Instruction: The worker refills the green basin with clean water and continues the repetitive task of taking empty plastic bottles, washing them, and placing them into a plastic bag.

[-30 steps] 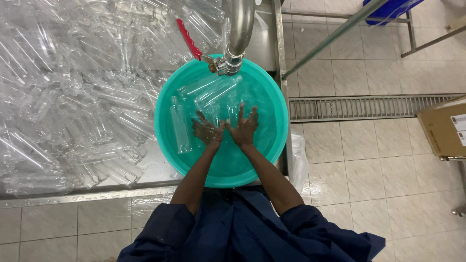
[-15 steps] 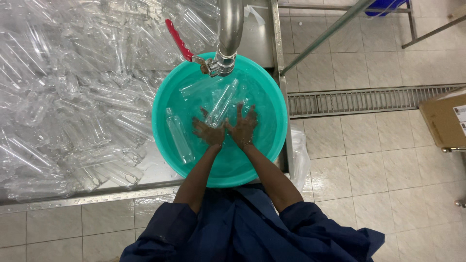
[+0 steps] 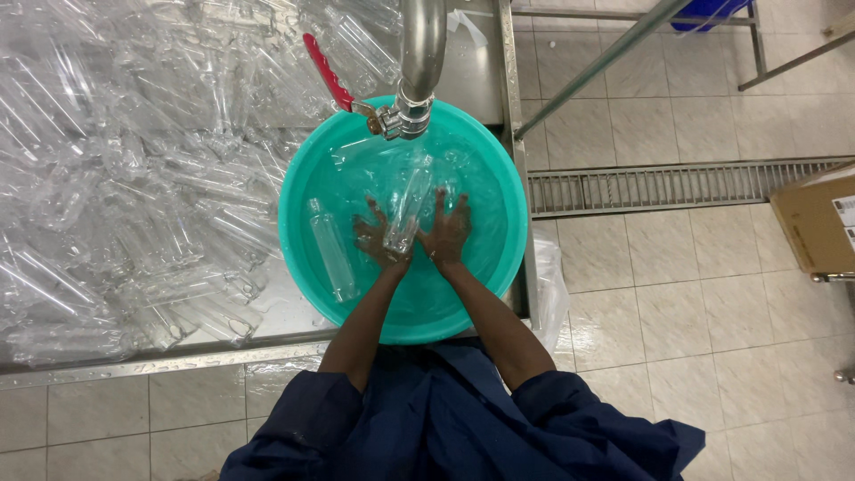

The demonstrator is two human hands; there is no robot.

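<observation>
Steel table [image 3: 463, 67] ran left of and beyond the fingers, its surface heaped with clear empty bottles [image 3: 116, 178], the heap starting just left of the left hand's fingers, past the basin wall. Tiled floor [image 3: 677, 294] lay right of the fingers, with a grated drain [image 3: 677, 184] crossing it and a cardboard box [image 3: 815, 223] well off to the right.

Teal basin [image 3: 307, 178] sat on the table edge, holding water; all fingers were inside it, near its middle. Steel pipe [image 3: 421, 40] came down just beyond the fingertips, ending in a valve [image 3: 405, 116] with a red lever [image 3: 327, 73] angled up-left of the fingers.

Bottle [image 3: 408, 207], clear, lay tilted between the two hands, neck end down at the palms, base pointing away past the fingertips toward the valve. Left hand [image 3: 378, 239] pressed its left side, fingers spread and curved against it. Right hand [image 3: 448, 230] pressed its right side, fingers splayed, tips pointing away from the body. Both hands clasped it between them; neither was fully closed round it.

Second bottle [image 3: 330, 249] lay loose in the water just left of the left hand's fingers, apart from them, lengthwise toward the near rim.
</observation>
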